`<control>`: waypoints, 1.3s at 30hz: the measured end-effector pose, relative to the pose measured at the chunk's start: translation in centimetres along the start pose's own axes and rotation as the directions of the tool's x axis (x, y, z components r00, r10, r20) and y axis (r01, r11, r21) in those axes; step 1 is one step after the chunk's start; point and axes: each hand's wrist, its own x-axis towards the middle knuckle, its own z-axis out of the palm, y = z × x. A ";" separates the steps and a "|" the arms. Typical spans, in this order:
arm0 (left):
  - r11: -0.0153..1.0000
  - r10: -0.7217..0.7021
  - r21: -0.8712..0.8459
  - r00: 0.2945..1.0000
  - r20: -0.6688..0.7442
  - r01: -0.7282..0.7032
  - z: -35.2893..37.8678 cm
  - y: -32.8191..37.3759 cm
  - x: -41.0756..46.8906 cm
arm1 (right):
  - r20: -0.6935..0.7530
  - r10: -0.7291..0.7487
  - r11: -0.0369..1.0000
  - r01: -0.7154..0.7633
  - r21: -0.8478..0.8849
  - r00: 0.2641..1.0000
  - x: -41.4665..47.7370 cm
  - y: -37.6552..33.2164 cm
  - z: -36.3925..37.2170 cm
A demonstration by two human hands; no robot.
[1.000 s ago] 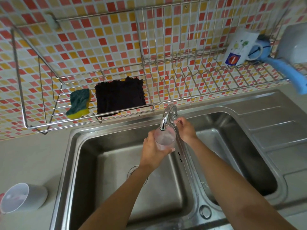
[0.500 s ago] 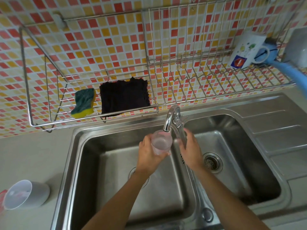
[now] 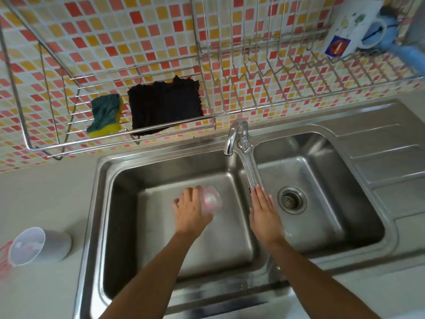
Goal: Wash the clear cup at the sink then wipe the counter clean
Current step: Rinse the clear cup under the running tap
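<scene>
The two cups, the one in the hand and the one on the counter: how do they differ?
The clear cup is see-through with reddish marks, held tilted by the left hand over the sink's left basin. The grey cup is opaque, looks bigger, and lies on its side on the counter, untouched. Both look empty.

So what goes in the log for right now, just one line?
left hand: holds clear cup over left basin | right hand: open, flat, empty | tap: no water visible

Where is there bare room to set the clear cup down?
Free: the ribbed drainboard right of the sink, and rack wires between dark cloth and mug. Crowded: rack's left end, with the sponge.
</scene>
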 end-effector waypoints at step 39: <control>0.834 0.333 0.480 0.942 -0.045 -0.272 -4.2 -2.9 -4.7 | 0.119 -0.006 0.996 -0.005 0.092 0.993 -0.4 0.4 -1.3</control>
